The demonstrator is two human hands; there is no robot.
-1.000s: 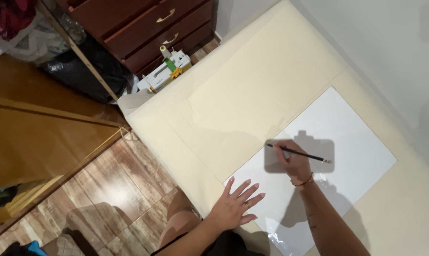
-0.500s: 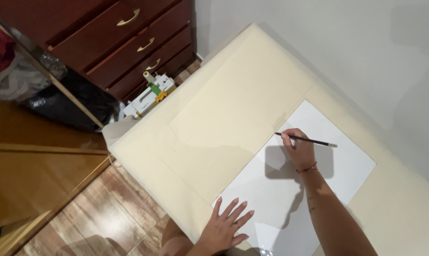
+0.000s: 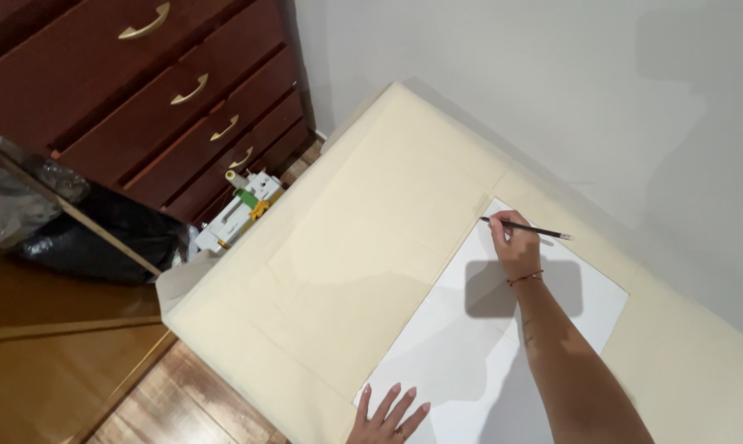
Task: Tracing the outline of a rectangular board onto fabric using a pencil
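Cream foam pad (image 3: 363,247) bears smooth white sheet (image 3: 486,353); right hand (image 3: 513,244) grips pencil (image 3: 526,229), left hand (image 3: 385,413) splayed flat.

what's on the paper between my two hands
Nothing: in the head view only bare white sheet and shadow lie between the left hand, flat on its near edge, and the right hand with the pencil.

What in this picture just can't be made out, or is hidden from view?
- Large white paper sheet: near end cut off by the bottom edge of the head view.
- Left hand: only fingers show; the bottom edge cuts off the palm.
- Thin dark pencil in the right hand: any mark at its tip is too small to see.
- White and green machine by the dark wooden drawers: too small to identify.
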